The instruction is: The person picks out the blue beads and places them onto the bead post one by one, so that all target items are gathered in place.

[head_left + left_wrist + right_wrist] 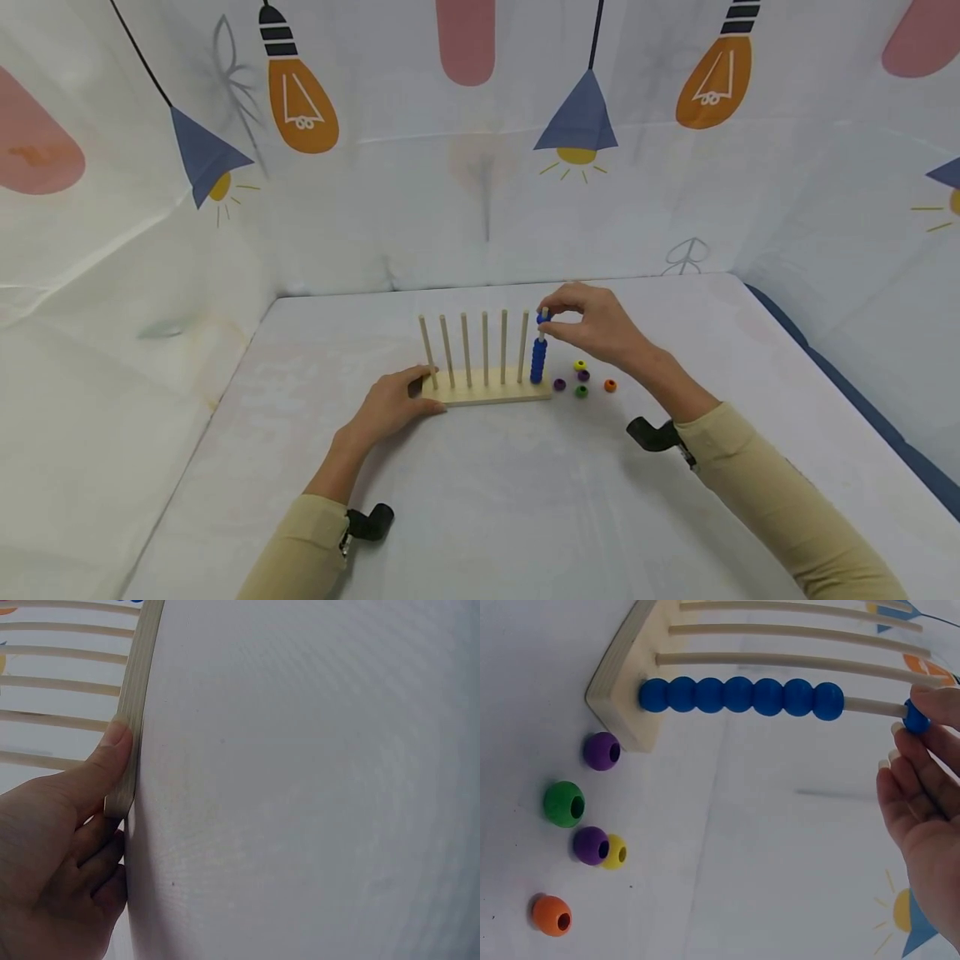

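A pale wooden peg stand [491,396] with a row of upright rods stands on the white table. My left hand [392,405] grips its left end, the thumb along the front edge and fingers round the end in the left wrist view. At the right end, a rod carries a stack of several blue beads [739,695]. Between thumb and fingertips my right hand [596,323] pinches another blue bead [916,718], which sits around the top of that same rod, apart from the stack. The other rods bear no beads.
Right of the stand lie loose beads: a purple bead [601,751] close to the base, a green bead [564,804], another purple bead [591,846] by a yellow bead [615,852], and an orange bead [552,915] farthest out. A printed white sheet [420,208] hangs behind the table.
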Demonstrator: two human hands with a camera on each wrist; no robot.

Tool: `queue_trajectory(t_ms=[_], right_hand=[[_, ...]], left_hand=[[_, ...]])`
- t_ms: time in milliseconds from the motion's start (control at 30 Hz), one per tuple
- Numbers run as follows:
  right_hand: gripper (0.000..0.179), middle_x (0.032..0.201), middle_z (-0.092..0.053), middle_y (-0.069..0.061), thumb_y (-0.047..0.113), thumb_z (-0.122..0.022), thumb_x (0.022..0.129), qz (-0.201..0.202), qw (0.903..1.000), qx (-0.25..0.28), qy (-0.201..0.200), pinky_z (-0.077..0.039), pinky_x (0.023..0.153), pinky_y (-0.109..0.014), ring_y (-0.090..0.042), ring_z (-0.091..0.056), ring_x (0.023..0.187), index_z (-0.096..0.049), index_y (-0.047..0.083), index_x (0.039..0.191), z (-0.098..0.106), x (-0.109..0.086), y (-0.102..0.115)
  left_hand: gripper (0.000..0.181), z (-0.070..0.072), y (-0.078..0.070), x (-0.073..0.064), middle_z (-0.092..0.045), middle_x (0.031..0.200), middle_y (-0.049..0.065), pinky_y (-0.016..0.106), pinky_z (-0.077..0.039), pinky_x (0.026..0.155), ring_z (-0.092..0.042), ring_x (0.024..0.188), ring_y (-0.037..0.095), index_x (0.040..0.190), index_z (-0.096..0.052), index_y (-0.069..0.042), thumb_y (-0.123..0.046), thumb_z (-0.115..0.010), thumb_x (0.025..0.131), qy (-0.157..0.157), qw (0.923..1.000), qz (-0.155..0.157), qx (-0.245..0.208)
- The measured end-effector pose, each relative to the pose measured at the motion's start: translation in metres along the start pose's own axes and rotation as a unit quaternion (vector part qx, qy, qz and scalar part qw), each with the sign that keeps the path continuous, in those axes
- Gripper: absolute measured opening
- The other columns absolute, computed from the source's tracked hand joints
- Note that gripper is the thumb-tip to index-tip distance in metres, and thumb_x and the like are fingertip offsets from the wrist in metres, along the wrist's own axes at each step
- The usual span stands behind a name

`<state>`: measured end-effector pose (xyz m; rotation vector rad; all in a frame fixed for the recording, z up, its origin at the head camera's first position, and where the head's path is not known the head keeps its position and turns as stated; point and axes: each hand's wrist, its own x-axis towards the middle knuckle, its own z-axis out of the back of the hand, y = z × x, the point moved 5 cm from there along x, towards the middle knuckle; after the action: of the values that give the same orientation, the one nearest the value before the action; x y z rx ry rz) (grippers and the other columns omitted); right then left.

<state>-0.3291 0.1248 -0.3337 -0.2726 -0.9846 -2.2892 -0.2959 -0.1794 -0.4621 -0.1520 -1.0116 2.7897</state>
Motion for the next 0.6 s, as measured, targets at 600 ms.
queue_trajectory(t_ms=[600], right_hand=[[0.013, 0.107, -0.069, -0.003, 0.011, -0.076, 0.087, -0.02, 0.9989, 0.017, 0.038, -0.054, 0.099, -0.045, -0.021, -0.067, 0.104, -0.07, 0.012, 0.098, -0.015, -0.005, -0.013]], left_hand=[[0.071, -0.002, 0.0, 0.0, -0.05, 0.152, 0.011, 0.054, -0.036, 0.116, -0.041, 0.144, 0.035, 0.145, -0.053, -0.018, -0.045, -0.078, 0.083, 0.003, 1.0, 0.001, 0.005]])
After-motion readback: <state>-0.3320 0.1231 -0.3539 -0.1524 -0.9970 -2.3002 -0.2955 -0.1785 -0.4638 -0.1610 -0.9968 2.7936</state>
